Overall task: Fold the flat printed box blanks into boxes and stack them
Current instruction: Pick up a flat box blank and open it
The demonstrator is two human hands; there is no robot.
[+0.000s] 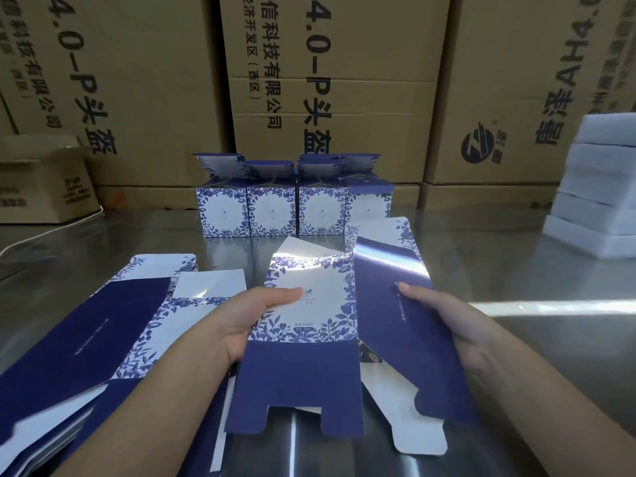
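I hold a blue-and-white floral box blank [309,325] above the steel table, partly opened into a sleeve. My left hand [247,321] grips its left edge, thumb lying across the white floral front panel. My right hand [457,325] grips the dark blue side panel on the right, thumb on top. The blank's blue bottom flaps hang toward me. To the left lies a pile of flat blanks [113,332]. A row of several folded boxes [296,211] with open top flaps stands at the far middle of the table.
The steel table [516,270] carries a stack of white foam blocks [602,187] at the far right. Large brown cartons [330,80] wall off the back, and a smaller carton [44,180] sits at the far left with a white cable beside it.
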